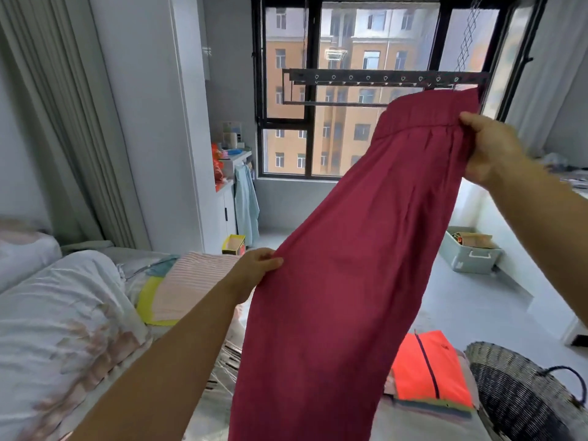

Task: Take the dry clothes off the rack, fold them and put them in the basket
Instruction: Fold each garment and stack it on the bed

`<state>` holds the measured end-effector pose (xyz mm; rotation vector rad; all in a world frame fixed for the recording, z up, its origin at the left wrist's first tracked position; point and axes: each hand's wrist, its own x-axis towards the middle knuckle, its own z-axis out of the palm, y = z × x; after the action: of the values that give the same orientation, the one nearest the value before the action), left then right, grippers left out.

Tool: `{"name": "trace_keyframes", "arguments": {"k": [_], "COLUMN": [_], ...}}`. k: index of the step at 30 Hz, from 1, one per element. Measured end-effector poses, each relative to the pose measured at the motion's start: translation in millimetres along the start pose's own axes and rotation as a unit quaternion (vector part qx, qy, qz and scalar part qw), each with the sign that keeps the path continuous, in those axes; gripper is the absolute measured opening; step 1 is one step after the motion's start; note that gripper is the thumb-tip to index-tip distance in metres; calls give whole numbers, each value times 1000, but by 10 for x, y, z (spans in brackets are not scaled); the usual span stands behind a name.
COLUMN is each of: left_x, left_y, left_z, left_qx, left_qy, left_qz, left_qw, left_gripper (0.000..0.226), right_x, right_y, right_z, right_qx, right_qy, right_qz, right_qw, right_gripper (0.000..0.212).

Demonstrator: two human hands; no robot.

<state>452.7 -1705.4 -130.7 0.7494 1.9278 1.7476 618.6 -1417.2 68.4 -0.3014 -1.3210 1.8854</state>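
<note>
A dark red garment (pixel 350 249) with a gathered waistband hangs stretched in the air over the bed. My right hand (pixel 490 148) grips its waistband at the upper right. My left hand (pixel 257 268) pinches its left edge lower down. Behind it the black drying rack (pixel 366 79) hangs in front of the window, with no clothes showing on its visible bar. A dark woven basket (pixel 515 396) with a blue handle stands at the lower right. Beside the basket lies a folded orange garment (pixel 429 367) on top of other folded pieces.
A bed with a white duvet (pixel 57 313) fills the left. A pink striped folded cloth (pixel 191 281) lies on it over a yellow one. A pale storage box (pixel 471 253) sits on the floor at the right. A white cabinet (pixel 227 192) stands by the window.
</note>
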Motion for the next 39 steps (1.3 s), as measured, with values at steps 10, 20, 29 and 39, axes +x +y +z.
{"name": "trace_keyframes", "arguments": {"k": [10, 20, 29, 39], "left_x": [508, 840, 1573, 972], "left_y": [-269, -356, 751, 1309], "left_z": [-497, -701, -721, -532], "left_qx": [-93, -41, 44, 54], "left_qy": [-144, -85, 128, 114], "left_qz": [-51, -95, 108, 179], "left_qw": [984, 991, 985, 976], "left_gripper": [47, 43, 20, 16], "right_x": [434, 586, 883, 516], "right_y": [500, 742, 268, -512], "right_z": [219, 492, 358, 251], "right_qx": [-6, -40, 2, 58], "right_qy": [-6, -7, 11, -61], "right_qz": [31, 17, -110, -154], "right_qw": [999, 999, 994, 985], "right_gripper": [18, 17, 36, 43]}}
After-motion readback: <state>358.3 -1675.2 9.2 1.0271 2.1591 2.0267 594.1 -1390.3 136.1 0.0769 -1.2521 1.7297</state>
